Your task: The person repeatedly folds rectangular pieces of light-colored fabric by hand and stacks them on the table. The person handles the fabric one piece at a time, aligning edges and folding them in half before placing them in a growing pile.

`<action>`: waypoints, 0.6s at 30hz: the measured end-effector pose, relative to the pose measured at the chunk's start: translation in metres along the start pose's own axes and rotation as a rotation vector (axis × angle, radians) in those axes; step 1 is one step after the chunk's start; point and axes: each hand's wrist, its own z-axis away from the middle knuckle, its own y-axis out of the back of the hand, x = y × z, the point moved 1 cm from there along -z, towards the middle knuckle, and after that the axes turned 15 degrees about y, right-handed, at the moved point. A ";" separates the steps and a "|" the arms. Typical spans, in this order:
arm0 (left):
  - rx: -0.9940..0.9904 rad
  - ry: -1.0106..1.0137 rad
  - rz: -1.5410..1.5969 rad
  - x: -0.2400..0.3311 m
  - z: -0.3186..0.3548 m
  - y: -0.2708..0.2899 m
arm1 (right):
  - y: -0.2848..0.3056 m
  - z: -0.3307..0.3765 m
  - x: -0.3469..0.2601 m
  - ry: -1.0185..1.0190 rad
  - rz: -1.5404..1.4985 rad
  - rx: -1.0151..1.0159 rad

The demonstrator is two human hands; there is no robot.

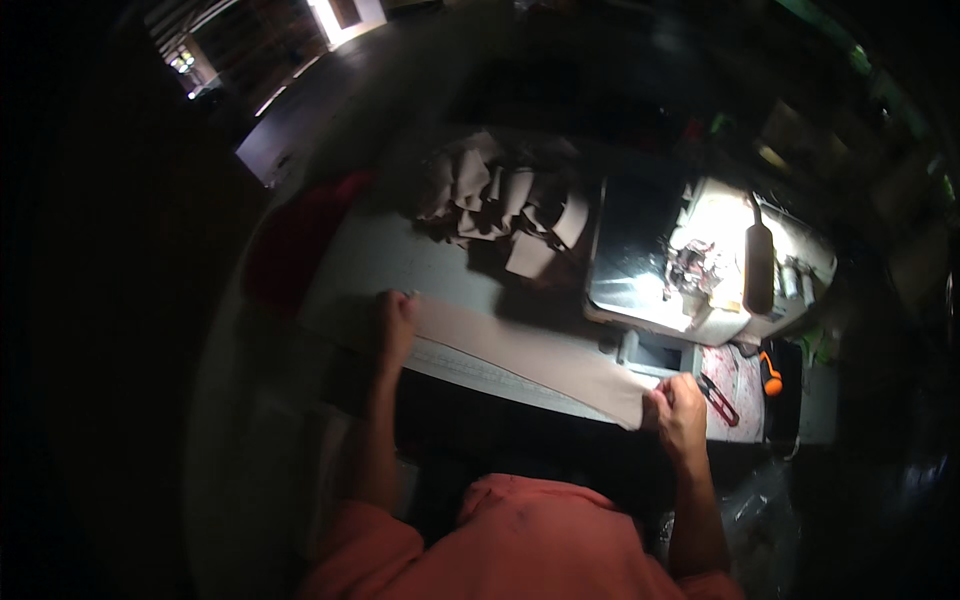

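Note:
A long beige strip of fabric (520, 348) stretches across the front of the table between my two hands. My left hand (398, 318) pinches its left end, and my right hand (679, 405) grips its right end with the fingers closed. Beneath the strip, a measuring scale (470, 367) shows along the table's front edge. Just right of my right hand lies a pair of red-handled thread snips (722, 402). A loose pile of beige fabric pieces (500, 200) sits farther back on the table.
A brightly lit sewing machine (725, 240) stands at the right, its glossy dark panel (635, 250) beside the fabric pile. An orange-and-black tool (770, 375) lies near the right end. Red cloth (300, 245) rests at the table's left edge. The surroundings are dark.

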 end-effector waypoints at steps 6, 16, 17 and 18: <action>0.094 -0.394 -0.039 0.103 0.041 0.018 | 0.010 -0.013 0.001 0.047 -0.070 -0.076; -1.003 -0.460 0.426 0.206 0.136 -0.060 | 0.014 -0.024 -0.026 -0.097 -0.518 -0.013; -0.995 -0.490 0.482 0.209 0.136 -0.056 | 0.014 -0.020 -0.018 -0.156 -0.608 -0.048; -0.988 -0.515 0.534 0.209 0.137 -0.053 | 0.012 -0.016 -0.012 -0.219 -0.701 -0.087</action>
